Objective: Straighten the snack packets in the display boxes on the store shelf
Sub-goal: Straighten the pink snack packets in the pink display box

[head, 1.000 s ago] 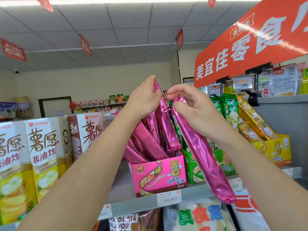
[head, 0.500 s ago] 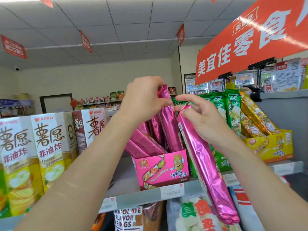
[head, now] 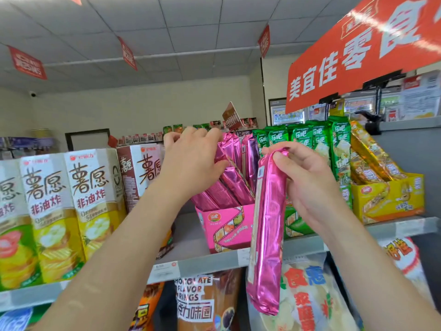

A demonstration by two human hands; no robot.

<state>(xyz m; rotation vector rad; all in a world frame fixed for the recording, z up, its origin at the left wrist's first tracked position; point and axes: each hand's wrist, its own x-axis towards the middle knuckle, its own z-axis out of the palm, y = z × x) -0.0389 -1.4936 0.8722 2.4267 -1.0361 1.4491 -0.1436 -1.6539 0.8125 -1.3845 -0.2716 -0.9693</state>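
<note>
A pink display box (head: 226, 225) stands on the grey shelf (head: 207, 261) and holds several long shiny pink snack packets (head: 235, 187) that lean to the right. My left hand (head: 193, 161) rests on the tops of those packets, its thumb hooked round the leaning ones. My right hand (head: 303, 177) grips the top end of one loose pink packet (head: 267, 230), which hangs upright in front of the box and reaches below the shelf edge.
Green packets (head: 307, 144) stand in a green box right of the pink one, and a yellow box (head: 391, 199) with golden packets sits further right. Tall white and yellow chip cartons (head: 59, 206) line the shelf on the left. Bagged snacks (head: 307, 297) fill the shelf below.
My left hand moved down and left, from pinching one packet's tip to lying over the whole leaning bundle. The loose packet in my right hand swung closer to vertical.
</note>
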